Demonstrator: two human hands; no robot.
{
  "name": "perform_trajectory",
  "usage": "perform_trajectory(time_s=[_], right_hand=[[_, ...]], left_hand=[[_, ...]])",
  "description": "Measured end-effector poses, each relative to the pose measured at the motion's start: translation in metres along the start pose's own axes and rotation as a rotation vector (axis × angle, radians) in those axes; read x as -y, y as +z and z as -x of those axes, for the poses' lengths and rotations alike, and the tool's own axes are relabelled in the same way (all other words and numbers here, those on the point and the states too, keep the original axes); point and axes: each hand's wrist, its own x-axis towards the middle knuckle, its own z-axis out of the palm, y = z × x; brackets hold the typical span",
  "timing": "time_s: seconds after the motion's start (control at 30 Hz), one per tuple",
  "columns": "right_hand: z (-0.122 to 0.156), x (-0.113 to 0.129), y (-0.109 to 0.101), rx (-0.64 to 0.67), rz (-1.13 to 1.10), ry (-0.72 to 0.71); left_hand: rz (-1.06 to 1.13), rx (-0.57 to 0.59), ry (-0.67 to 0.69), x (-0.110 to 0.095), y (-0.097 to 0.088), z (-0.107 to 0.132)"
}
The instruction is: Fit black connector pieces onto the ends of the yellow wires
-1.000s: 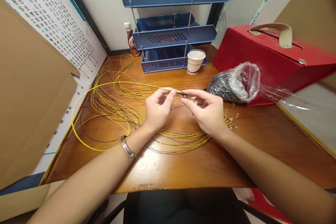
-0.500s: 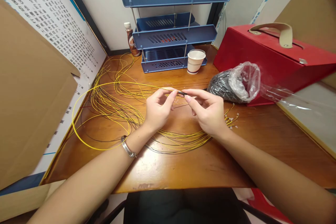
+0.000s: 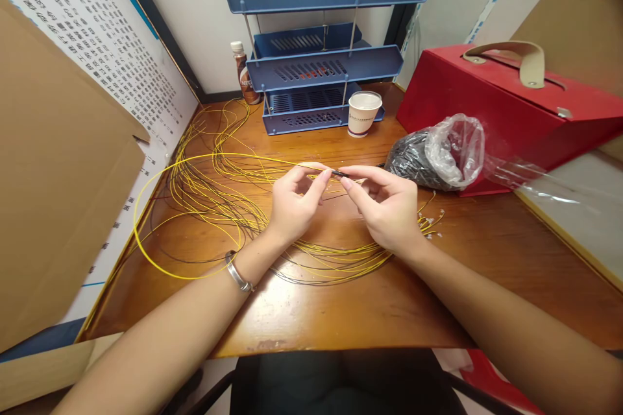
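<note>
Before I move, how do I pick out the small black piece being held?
Find the wooden desk, then the left hand and right hand above it. The short black piece spans the small gap between their fingers. It is stubby and dark, unlike the long yellow wires nearby.

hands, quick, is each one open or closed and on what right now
Left hand: closed, pinching one end of a small black piece.
Right hand: closed, pinching that piece's other end.
</note>
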Motion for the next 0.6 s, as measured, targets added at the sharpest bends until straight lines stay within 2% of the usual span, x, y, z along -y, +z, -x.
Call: perform_trajectory(time_s=[0.4, 0.6], right_hand=[[0.0007, 0.0004, -0.0003, -0.005, 0.051, -0.062], [0.0014, -0.0023, 0.0004, -0.042, 0.119, -0.116]], left_hand=[[-0.041, 0.005, 0.026, 0.0002, -0.0015, 0.0005], [0.006, 0.014, -0.035, -0.0018, 0.0000, -0.0004]])
